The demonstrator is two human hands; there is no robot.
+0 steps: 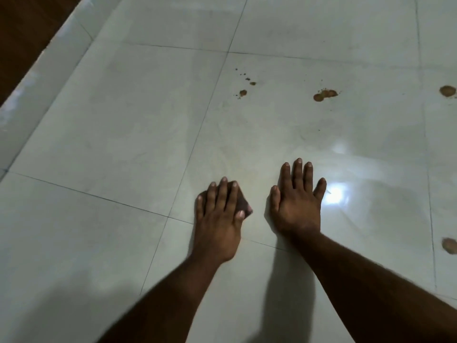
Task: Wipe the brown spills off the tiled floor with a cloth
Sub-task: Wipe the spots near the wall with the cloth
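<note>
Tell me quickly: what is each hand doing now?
Left hand: open, straight fingers pressing the dark cloth on the floor.
Right hand: open, flat on the floor, holding nothing.

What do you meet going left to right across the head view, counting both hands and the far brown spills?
Left hand pressing a dark folded cloth, small brown spill, right hand flat on the floor, double brown spill, round brown spill.
</note>
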